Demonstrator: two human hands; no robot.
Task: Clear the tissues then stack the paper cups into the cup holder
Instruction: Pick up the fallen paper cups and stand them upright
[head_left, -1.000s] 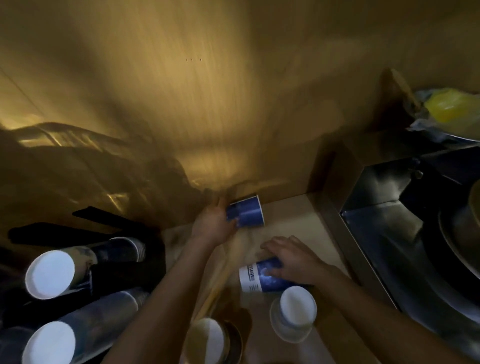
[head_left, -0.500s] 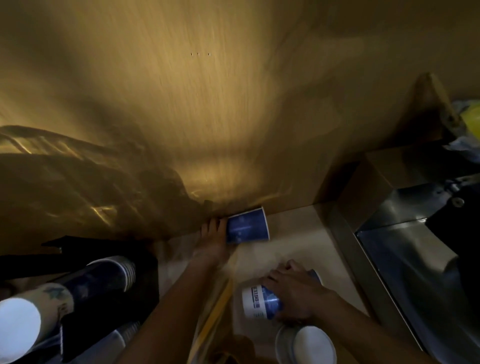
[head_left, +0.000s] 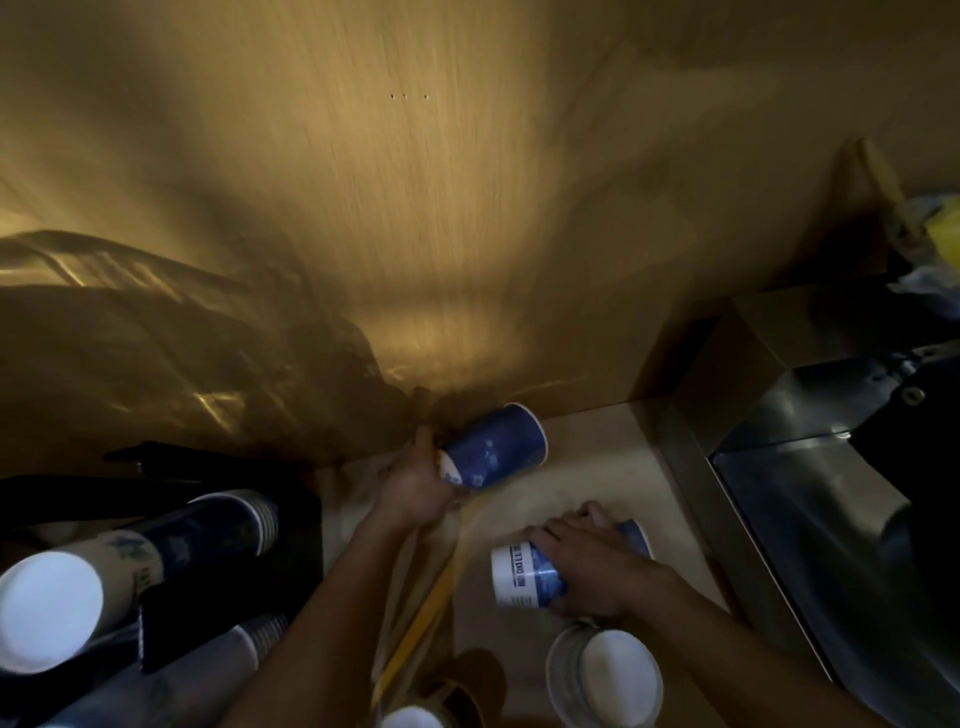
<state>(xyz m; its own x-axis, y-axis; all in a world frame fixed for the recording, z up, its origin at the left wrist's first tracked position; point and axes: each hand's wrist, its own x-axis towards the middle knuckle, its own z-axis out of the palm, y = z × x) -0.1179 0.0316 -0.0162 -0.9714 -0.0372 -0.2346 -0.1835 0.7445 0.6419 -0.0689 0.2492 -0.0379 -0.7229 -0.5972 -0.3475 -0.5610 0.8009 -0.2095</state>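
Note:
My left hand (head_left: 415, 483) grips the base of a blue paper cup (head_left: 496, 447) that lies on its side by the back wall, rim pointing right. My right hand (head_left: 592, 556) covers a second blue-and-white paper cup (head_left: 519, 574), also on its side, on the beige counter (head_left: 587, 452). An upturned white cup (head_left: 605, 675) stands just below the right hand. At the left, a black cup holder (head_left: 291, 551) carries stacks of cups (head_left: 208, 535) lying with their white bases toward me. No tissues are visible.
A steel sink (head_left: 810, 499) with a raised rim borders the counter on the right. A yellow item (head_left: 945, 234) sits at the far right top. The wooden wall (head_left: 415, 208) rises close behind. Another cup base (head_left: 410, 719) shows at the bottom edge.
My left hand has lifted and tilted the far blue cup, so more of its side shows. The right hand keeps its hold on the near cup; the view has shifted slightly.

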